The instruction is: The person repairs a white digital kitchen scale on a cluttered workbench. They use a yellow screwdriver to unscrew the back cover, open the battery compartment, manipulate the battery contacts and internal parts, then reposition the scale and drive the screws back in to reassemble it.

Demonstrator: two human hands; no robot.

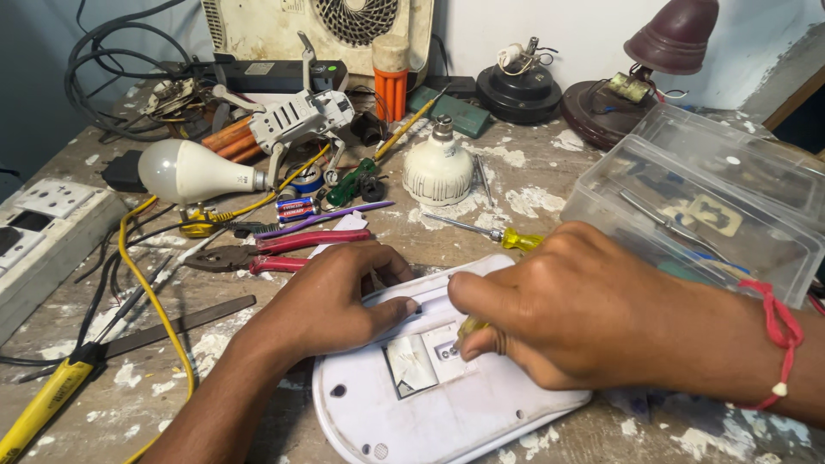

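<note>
White plastic casing (pixel 430 412) lies underside up at 6 o'clock on the bench (pixel 533 172). My left hand (pixel 331 301) presses flat on it, fingers together, steadying. My right hand (pixel 559 314), at 3 o'clock, pinches a yellow screwdriver (pixel 471 327), tip down in the open hatch (pixel 425 359).

The right hand (pixel 567 309) hides most of the small yellow-handled tool (pixel 474 327) in its fingers (pixel 481 339); the tip cannot be made out. At 6 o'clock the white casing (pixel 430 412) is cut by the lower edge. At 3 o'clock the clear plastic box (pixel 687 206) blurs its contents.
</note>
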